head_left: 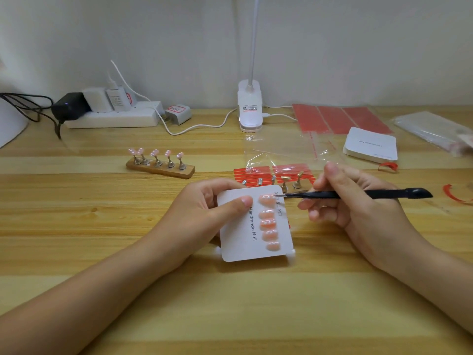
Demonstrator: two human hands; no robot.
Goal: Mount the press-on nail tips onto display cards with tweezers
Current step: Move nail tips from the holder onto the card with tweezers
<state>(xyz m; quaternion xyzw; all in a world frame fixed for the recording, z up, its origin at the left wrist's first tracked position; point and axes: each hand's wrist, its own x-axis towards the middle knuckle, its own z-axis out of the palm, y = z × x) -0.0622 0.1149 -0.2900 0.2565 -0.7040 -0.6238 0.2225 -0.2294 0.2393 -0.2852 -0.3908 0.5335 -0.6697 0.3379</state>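
Note:
My left hand (217, 206) holds a white display card (238, 242) printed "Handmade Nail", thumb pressed on its face. A column of several pink nail tips (268, 222) sits along the card's right side. My right hand (353, 201) grips black tweezers (358, 193), whose tips point left and reach the card's top right corner, beside the topmost nail tip (266, 199). A wooden stand (160, 168) with several more pink nail tips on metal holders lies to the upper left.
Red adhesive strips (256, 175) with empty metal holders lie behind the card. Clear bags (281, 149), a stack of white cards (370, 144), red sheets (340, 119), a clip lamp (250, 106) and a power strip (115, 116) line the back of the wooden table (76, 226).

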